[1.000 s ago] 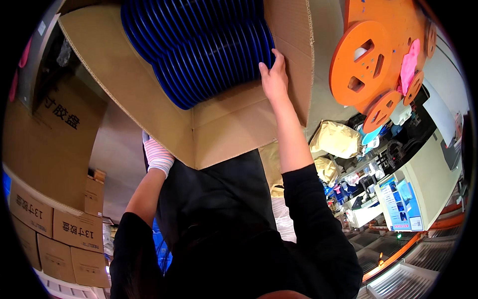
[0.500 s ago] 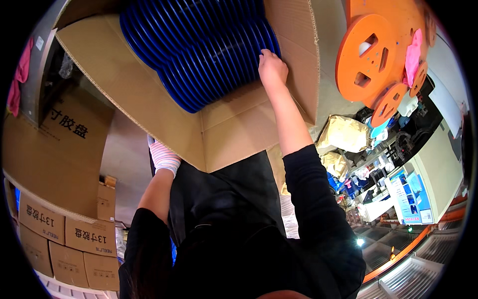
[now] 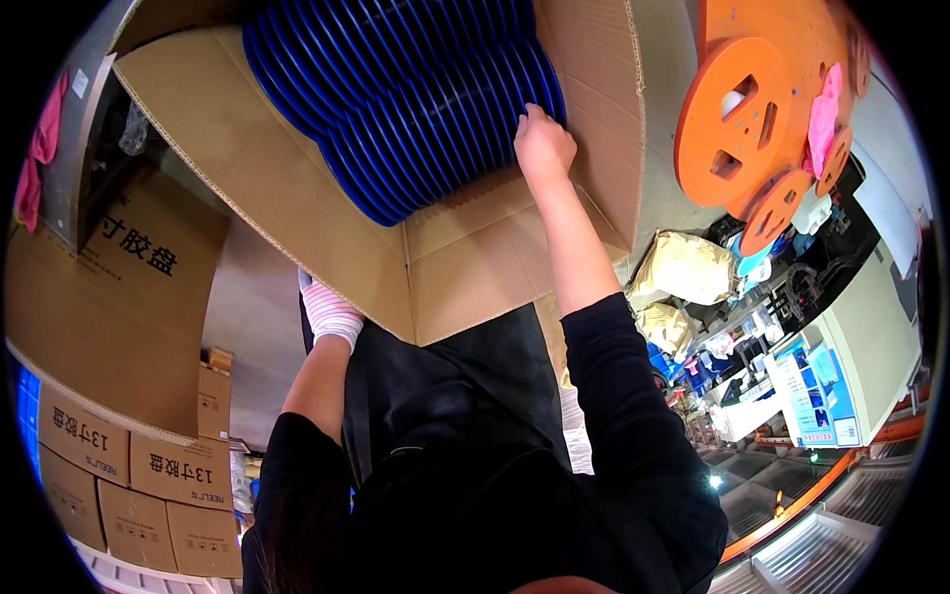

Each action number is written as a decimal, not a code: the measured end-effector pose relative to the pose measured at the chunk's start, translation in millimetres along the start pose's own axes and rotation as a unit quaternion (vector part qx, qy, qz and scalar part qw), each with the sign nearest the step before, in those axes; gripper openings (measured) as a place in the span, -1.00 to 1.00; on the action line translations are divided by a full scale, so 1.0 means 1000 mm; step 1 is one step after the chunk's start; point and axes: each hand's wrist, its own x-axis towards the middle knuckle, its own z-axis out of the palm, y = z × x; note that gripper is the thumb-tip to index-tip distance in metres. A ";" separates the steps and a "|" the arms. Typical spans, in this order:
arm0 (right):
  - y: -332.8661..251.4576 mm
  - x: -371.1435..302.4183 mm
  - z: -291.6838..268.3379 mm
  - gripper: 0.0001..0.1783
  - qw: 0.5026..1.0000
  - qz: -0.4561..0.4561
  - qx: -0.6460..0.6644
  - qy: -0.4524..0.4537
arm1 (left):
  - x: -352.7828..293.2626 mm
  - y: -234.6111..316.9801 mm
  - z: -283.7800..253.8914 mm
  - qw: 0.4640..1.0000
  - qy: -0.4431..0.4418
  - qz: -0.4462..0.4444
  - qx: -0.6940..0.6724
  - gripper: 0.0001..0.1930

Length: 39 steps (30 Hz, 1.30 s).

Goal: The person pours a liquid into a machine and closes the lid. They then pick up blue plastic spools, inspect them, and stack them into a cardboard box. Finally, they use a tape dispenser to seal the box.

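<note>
An opened cardboard box (image 3: pixel 495 262) stands before me, holding several blue plastic reels (image 3: pixel 435 119) packed on edge in two side-by-side rows. My bare right hand (image 3: pixel 544 147) reaches inside, its fingers curled and closed at the rim of a reel near the right end of the nearer row. Outside the box, my left hand (image 3: pixel 332 312) in a striped, pale glove is against the lower left flap edge. That flap hides most of its fingers, so their grip does not show.
Orange reels (image 3: pixel 734 117) and a pink cloth (image 3: pixel 823 119) are at the upper right. A large cardboard sheet or carton (image 3: pixel 119 307) stands on the left, above stacked cartons (image 3: pixel 178 465). Yellowish bags (image 3: pixel 683 267) lie right of my right arm.
The box and reels sit slightly farther right and lower in view. My right hand stays at the reel rims, a little lower in view; my left hand stays by the flap.
</note>
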 end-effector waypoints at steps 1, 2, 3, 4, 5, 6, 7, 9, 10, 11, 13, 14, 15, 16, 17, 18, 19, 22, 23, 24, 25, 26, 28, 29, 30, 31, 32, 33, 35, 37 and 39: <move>-0.002 0.004 -0.001 -0.72 0.999 0.028 -0.008 -0.040 | -0.002 0.001 -0.004 1.000 0.000 0.005 0.029 -0.51; -0.006 0.011 -0.001 -0.71 0.995 0.056 -0.016 -0.080 | -0.003 0.005 -0.012 0.998 0.000 0.010 0.058 -0.51; -0.008 0.016 -0.001 -0.71 0.989 0.084 -0.024 -0.120 | -0.004 0.005 -0.014 0.998 0.000 0.012 0.058 -0.51; -0.009 0.018 -0.002 -0.71 0.989 0.081 -0.024 -0.121 | -0.004 0.005 -0.015 0.998 -0.001 0.013 0.059 -0.51; -0.008 0.020 -0.001 -0.72 0.989 0.079 -0.025 -0.122 | -0.003 0.004 -0.017 0.998 -0.002 0.015 0.060 -0.51; -0.008 0.020 -0.003 -0.72 0.989 0.077 -0.025 -0.123 | 0.000 -0.007 0.003 0.998 0.041 0.032 0.024 -0.52; -0.009 0.018 -0.008 -0.74 0.990 0.073 -0.020 -0.120 | 0.006 -0.025 0.041 0.995 0.084 0.047 -0.013 -0.52; -0.009 0.006 -0.022 -0.76 0.991 0.065 -0.017 -0.111 | 0.009 -0.023 0.040 0.996 0.071 0.049 -0.016 -0.52; -0.002 -0.003 -0.023 -0.78 0.997 0.044 -0.001 -0.069 | 0.004 -0.003 -0.007 0.999 0.016 0.036 0.019 -0.52; 0.005 -0.016 -0.024 -0.79 0.999 0.020 0.018 -0.027 | 0.001 0.009 -0.034 0.997 -0.039 0.019 0.057 -0.52; 0.015 -0.044 -0.040 -0.83 0.994 -0.028 0.061 0.085 | 0.006 -0.011 0.008 0.999 0.025 0.015 -0.023 -0.53; 0.020 -0.061 -0.054 -0.87 0.984 -0.050 0.084 0.152 | 0.010 -0.015 0.024 0.996 0.056 0.016 -0.065 -0.53; 0.023 -0.077 -0.072 -0.92 0.971 -0.071 0.100 0.205 | 0.010 -0.012 0.019 0.997 0.045 0.012 -0.061 -0.53; 0.025 -0.093 -0.093 -0.94 0.955 -0.090 0.118 0.256 | 0.010 -0.010 0.007 0.998 0.034 0.008 -0.054 -0.53; 0.028 -0.109 -0.114 -0.93 0.945 -0.091 0.142 0.278 | 0.008 -0.007 0.000 0.999 0.023 0.002 -0.049 -0.52; 0.031 -0.125 -0.129 -0.92 0.935 -0.088 0.166 0.301 | 0.010 -0.007 -0.002 0.999 0.034 0.009 -0.037 -0.52; 0.035 -0.139 -0.133 -0.84 0.910 -0.035 0.296 0.289 | 0.010 -0.008 -0.003 0.999 0.041 0.011 -0.027 -0.51; 0.037 -0.165 -0.149 -0.66 0.808 -0.022 0.545 0.224 | 0.006 -0.012 -0.004 0.998 0.046 0.032 0.020 -0.49; 0.038 -0.168 -0.147 -0.64 0.794 -0.033 0.573 0.203 | 0.007 -0.014 -0.006 0.997 0.045 0.039 0.040 -0.48; 0.041 -0.171 -0.146 -0.63 0.778 -0.045 0.599 0.181 | 0.003 -0.019 -0.007 0.995 0.082 0.038 0.034 -0.48; 0.051 -0.181 -0.148 -0.60 0.777 -0.018 0.610 0.155 | -0.003 -0.025 -0.008 0.992 0.118 0.038 0.029 -0.47; 0.055 -0.189 -0.157 -0.59 0.756 0.006 0.634 0.162 | -0.012 -0.030 -0.012 0.988 0.150 0.034 0.024 -0.46; 0.069 -0.210 -0.180 -0.68 0.749 0.028 0.646 0.146 | -0.022 -0.024 -0.032 0.936 0.317 0.024 -0.153 -0.38; 0.085 -0.224 -0.186 -0.73 0.754 0.028 0.642 0.136 | -0.035 -0.017 -0.043 0.910 0.385 0.017 -0.153 -0.40; 0.098 -0.238 -0.188 -0.77 0.761 0.024 0.636 0.129 | -0.043 -0.003 -0.056 0.877 0.454 0.012 -0.156 -0.41; 0.099 -0.246 -0.196 -0.76 0.769 0.025 0.622 0.144 | -0.047 0.017 -0.077 0.870 0.460 0.050 -0.170 -0.42; 0.112 -0.255 -0.194 -0.71 0.759 -0.004 0.633 0.154 | -0.053 0.039 -0.098 0.858 0.470 0.089 -0.184 -0.43; 0.115 -0.261 -0.196 -0.70 0.761 -0.008 0.627 0.167 | -0.050 0.060 -0.116 0.840 0.469 0.195 -0.190 -0.46; 0.122 -0.267 -0.195 -0.70 0.755 -0.013 0.627 0.193 | -0.014 0.114 -0.156 0.858 0.368 0.307 -0.183 -0.56; 0.116 -0.264 -0.197 -0.75 0.757 -0.023 0.616 0.214 | 0.048 0.162 -0.151 0.836 0.341 0.381 -0.198 -0.56; 0.120 -0.266 -0.193 -0.79 0.749 -0.024 0.625 0.221 | 0.108 0.200 -0.129 0.854 0.327 0.381 -0.138 -0.54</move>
